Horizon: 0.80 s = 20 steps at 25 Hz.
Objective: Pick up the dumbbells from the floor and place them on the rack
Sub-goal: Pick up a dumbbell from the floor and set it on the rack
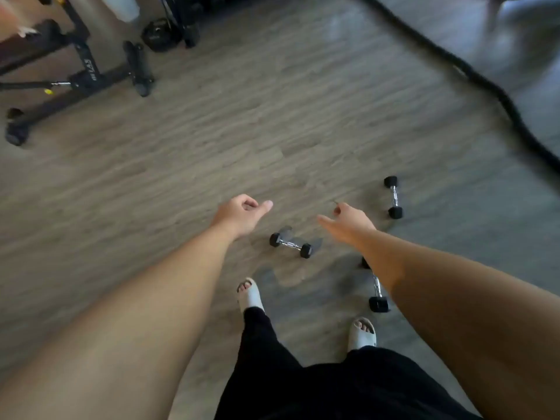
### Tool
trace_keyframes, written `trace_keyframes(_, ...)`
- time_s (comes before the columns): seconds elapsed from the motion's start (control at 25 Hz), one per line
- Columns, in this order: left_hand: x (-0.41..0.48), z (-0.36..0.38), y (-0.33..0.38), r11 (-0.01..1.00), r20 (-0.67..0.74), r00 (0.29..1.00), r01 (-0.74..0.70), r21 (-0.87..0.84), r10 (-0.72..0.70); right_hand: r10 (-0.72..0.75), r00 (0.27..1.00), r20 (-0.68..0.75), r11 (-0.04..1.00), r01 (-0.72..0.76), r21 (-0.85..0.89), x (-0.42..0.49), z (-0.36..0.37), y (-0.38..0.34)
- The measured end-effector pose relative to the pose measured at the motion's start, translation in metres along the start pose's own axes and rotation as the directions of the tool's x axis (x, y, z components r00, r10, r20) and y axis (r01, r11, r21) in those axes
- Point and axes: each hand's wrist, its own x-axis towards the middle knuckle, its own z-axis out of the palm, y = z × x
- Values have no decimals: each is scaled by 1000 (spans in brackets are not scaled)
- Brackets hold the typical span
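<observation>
Three small black hex dumbbells with chrome handles lie on the wood floor. One dumbbell [290, 245] rests between my two hands, just in front of my feet. A second dumbbell [393, 197] lies further right. The third dumbbell [376, 290] is partly hidden under my right forearm. My left hand [241, 214] hovers above the floor to the left of the middle dumbbell, fingers loosely curled, holding nothing. My right hand [348, 225] is stretched out above the floor, fingers loosely apart, empty. No rack for the dumbbells is clearly in view.
A black bench frame [81, 77] with padded rollers stands at the upper left, with a weight plate [159, 34] behind it. A thick black rope [497, 92] runs across the upper right. My feet in pale slides [362, 333] stand on the floor below the dumbbells.
</observation>
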Motion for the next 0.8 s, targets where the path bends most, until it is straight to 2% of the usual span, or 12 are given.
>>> trace_keyframes(0.08, 46, 2, 0, 1000, 19, 1000, -23, -20, 23, 104, 995, -8, 992, -103, 69, 31, 18, -11)
trace_keyframes(0.2, 116, 8, -14, 999, 123, 992, -25, -45, 30, 251, 968, -5, 952, -246, 180, 71, 50, -33)
trace_keyframes(0.4, 221, 26, -48, 997, 173, 985, 36, -72, -23, 383, 923, 32, 899, -380, 215, 155, 112, -45)
trace_keyframes(0.8, 407, 258, -206, 971, 248, 943, 237, -32, -222, 532, 837, 128, 814, -547, 198, 369, 301, 89)
